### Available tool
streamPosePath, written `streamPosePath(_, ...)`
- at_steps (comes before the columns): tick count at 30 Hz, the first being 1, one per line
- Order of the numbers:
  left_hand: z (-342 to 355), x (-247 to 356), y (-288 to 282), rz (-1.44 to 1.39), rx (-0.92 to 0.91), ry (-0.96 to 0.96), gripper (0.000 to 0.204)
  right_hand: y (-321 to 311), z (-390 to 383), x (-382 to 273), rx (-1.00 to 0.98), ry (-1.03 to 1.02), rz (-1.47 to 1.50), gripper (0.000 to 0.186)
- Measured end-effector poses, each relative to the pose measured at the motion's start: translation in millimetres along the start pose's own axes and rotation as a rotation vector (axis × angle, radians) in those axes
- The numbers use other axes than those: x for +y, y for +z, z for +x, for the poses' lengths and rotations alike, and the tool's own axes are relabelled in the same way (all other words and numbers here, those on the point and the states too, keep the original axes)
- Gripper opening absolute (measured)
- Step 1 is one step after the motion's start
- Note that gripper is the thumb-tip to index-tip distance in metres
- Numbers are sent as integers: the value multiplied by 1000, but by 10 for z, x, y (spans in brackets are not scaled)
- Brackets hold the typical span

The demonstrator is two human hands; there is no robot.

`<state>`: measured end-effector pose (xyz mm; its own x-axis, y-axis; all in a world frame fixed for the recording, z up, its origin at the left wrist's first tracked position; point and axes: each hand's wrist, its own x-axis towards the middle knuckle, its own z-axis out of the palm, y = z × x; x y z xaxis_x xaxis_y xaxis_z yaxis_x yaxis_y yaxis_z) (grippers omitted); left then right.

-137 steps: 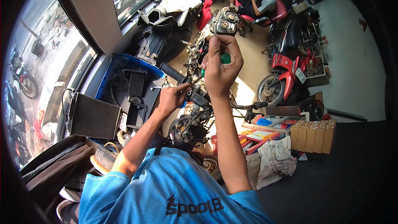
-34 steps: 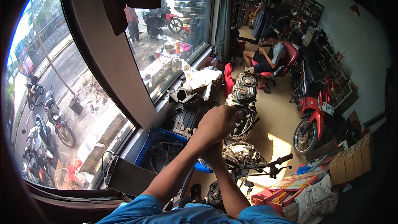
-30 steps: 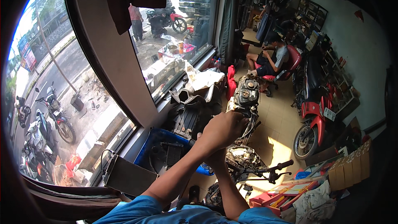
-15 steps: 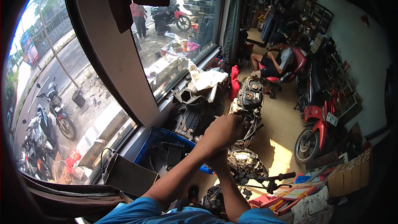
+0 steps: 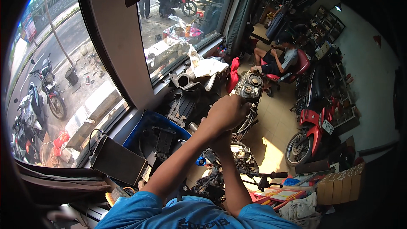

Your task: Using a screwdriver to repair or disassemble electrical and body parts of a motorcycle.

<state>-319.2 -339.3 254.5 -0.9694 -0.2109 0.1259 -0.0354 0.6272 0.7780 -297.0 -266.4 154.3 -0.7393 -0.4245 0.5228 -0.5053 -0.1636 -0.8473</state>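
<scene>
My left hand (image 5: 227, 112) is closed, its back turned up, held out over a stripped motorcycle (image 5: 251, 85). Just beneath it, my right hand (image 5: 221, 141) is mostly covered by the left hand and wrist, so its fingers do not show. Whatever the hands may hold is hidden too. The motorcycle's bare frame and engine parts stretch away past the hands. Nearer to me are its handlebar (image 5: 271, 175) and a tangle of dark parts (image 5: 210, 183).
Left of my arms stand a blue bin (image 5: 142, 124) of parts and a dark box (image 5: 119, 160). A red motorcycle (image 5: 313, 124) stands right, near cardboard boxes (image 5: 341, 183). A person (image 5: 285, 57) sits in a red chair (image 5: 302, 64) farther off. Windows line the left.
My view has shifted, and the surroundings sit farther left in it. Both hands, still together, have moved a little farther out along the motorcycle.
</scene>
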Motion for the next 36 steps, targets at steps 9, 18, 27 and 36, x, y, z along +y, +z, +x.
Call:
streamPosePath(9,134,1,70,-84,24,-92,35,-194,181,21,-176,-30,19,41)
streamPosePath(18,231,-67,25,-97,-40,30,40,-172,228,231,-180,105,187,56)
streamPosePath(27,293,-249,-69,-75,5,47,40,31,358,-17,-144,131,290,29)
streamPosePath(36,270,-223,-71,-107,-33,84,43,65,338,-80,-24,99,320,22)
